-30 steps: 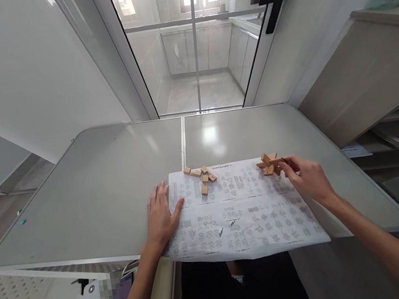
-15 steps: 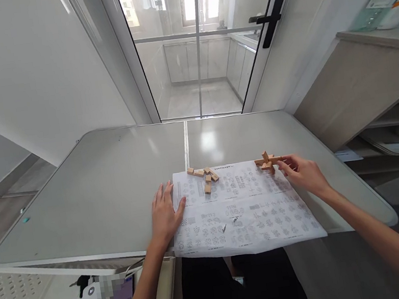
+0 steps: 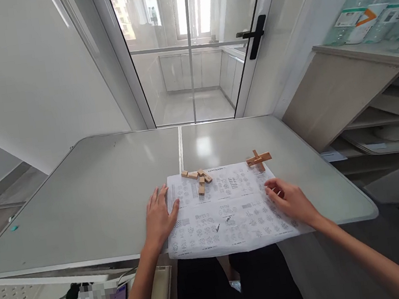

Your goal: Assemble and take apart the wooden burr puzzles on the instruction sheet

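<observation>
- One assembled wooden cross puzzle (image 3: 258,159) is seen standing free at the far right corner of the printed sheet (image 3: 226,210), touched by neither hand.
- Half a second ago it was pinched by the right hand (image 3: 291,200); it has since been let go, and that hand has been drawn back toward the near edge, well apart from it. The built piece is judged to have been set aside as finished or parked.
- The right hand is now laid on the right part of the sheet, its fingers (image 3: 272,189) loosely curled and holding nothing.
- The left hand (image 3: 159,216) is kept flat on the sheet's left edge as before, fingers (image 3: 157,195) spread and pressed down, so the paper is pinned to the counter (image 3: 98,193).
- One loose cluster of wooden blocks (image 3: 197,177) is seen near the sheet's far edge, between the two hands and left of the cross; about five or six pieces can be counted, though the overlap makes the number uncertain.
- One sheet is present, covered with rows of small diagrams too fine to be read.
- Two hands are in view, both the person's own.
- Beyond the counter a glass door with one black handle (image 3: 254,36) is seen; shelves (image 3: 375,110) stand at the right.
</observation>
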Demonstrator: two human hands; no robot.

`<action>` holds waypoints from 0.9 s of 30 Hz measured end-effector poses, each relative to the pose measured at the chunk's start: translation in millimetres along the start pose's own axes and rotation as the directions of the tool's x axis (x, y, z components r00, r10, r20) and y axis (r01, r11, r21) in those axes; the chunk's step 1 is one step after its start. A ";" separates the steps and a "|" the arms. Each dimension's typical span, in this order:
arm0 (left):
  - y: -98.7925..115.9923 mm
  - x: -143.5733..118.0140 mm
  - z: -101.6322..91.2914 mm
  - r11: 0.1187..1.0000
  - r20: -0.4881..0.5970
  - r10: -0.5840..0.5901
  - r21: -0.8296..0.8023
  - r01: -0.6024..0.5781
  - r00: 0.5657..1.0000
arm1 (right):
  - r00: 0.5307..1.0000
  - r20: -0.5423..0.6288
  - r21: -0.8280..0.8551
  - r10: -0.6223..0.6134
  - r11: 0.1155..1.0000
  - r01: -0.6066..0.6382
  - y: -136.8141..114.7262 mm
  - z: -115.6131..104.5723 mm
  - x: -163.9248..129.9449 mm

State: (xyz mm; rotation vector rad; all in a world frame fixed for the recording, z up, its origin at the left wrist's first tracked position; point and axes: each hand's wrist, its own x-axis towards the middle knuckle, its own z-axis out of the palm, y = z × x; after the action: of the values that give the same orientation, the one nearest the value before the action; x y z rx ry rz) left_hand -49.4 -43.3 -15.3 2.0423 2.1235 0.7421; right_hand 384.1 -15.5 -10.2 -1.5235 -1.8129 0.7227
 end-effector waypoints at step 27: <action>-5.3 5.8 -1.6 0.999 -0.029 0.014 -0.045 -0.015 0.999 | 0.990 -0.109 0.320 0.093 0.946 -0.054 20.6 11.1 3.5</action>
State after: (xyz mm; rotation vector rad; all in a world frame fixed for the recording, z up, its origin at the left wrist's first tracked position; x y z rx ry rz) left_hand -55.4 -38.0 -14.6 2.0383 2.0892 0.8189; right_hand 388.0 -8.5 -32.5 -1.3936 -1.4738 0.8888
